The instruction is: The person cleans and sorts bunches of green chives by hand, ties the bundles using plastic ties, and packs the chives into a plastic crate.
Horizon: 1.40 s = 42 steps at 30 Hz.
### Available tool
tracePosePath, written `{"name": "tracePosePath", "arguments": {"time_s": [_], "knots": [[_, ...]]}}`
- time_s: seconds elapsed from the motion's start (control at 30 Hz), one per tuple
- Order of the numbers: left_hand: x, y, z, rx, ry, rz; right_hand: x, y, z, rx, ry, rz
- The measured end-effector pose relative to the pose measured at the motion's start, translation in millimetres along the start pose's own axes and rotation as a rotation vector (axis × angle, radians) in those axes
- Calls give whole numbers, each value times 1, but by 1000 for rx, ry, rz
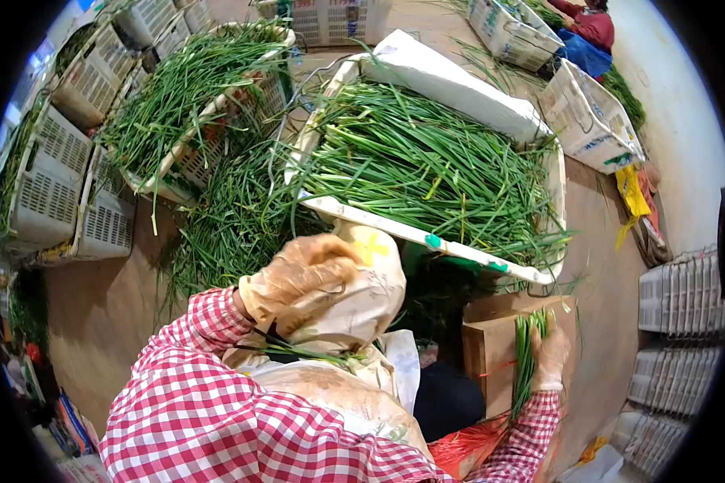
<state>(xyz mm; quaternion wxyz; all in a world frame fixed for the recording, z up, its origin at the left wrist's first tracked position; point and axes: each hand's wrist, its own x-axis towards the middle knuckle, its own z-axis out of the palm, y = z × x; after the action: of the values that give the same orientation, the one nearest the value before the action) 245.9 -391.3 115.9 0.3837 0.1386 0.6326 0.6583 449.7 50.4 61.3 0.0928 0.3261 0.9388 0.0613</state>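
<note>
A thin glove covers my left hand [302,274], raised over my knee beside the near left corner of the big crate; its fingers are curled, and whether they hold anything is unclear. My right hand [549,352], also gloved, grips a bundle of green stalks [526,358] against a cardboard box [488,354]. Long green stalks [427,161] fill the large white crate [427,233] in front of me. A few loose stalks [310,352] lie across my lap.
Another crate [173,179] heaped with greens stands at the left, near a pile of stalks [238,217] on the floor. White crates [48,181] line the far left. A co-worker [592,36] is at the top right, and stacked white baskets [678,298] stand at the right edge.
</note>
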Motion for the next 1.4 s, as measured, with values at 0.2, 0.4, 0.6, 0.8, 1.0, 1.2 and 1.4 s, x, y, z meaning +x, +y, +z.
{"name": "tracePosePath", "arguments": {"time_s": [0.2,0.4,0.6,0.8,1.0,1.2,1.4], "knots": [[61,-59,-80,1406,740,546,52,-188,-70,455,315,-589],[136,-83,-113,1375,459,707,81,-240,-67,672,409,-645],[99,-33,-160,398,757,611,102,-236,-49,623,424,-572],[16,-53,-278,357,1199,648,121,-310,-41,-41,274,-832],[-31,-105,-252,396,1006,76,117,-325,-28,123,312,-755],[-28,-148,-223,258,939,53,31,-321,-97,666,437,-996],[-20,-77,-160,-12,440,-51,-61,-356,-141,1040,175,-1224]]}}
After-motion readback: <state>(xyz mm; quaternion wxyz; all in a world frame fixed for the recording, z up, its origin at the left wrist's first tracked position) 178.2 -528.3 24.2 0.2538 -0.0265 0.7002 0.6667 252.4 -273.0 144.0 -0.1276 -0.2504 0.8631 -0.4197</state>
